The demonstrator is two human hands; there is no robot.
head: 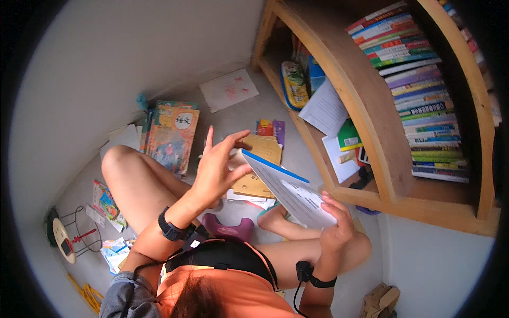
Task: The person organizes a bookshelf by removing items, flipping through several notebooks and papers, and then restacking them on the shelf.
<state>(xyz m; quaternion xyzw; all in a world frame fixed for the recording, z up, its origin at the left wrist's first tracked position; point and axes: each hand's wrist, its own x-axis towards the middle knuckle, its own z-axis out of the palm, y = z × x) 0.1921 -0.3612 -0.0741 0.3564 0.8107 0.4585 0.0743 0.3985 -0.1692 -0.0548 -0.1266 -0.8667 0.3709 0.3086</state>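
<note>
A thin paper book or booklet with a blue edge (288, 194) is held up at a tilt before me, printed pages showing. My right hand (338, 218) grips its lower right end. At its upper left corner is my left hand (222, 163), fingers spread, thumb by the corner; whether it touches the paper I cannot tell. Beneath, on the floor, lies a stack of brown paper-covered booklets (262, 149) over white sheets. To the left is a pile of textbooks (175, 131) with an orange illustrated cover on top.
A wooden bookshelf (381, 194) at the right holds rows of books (425, 107), papers and a yellow-blue case (295, 85). A drawing sheet (229, 90) lies by the wall. A purple plastic stool (228, 227) stands between my legs; a round stool (63, 240) and loose papers (115, 254) are left.
</note>
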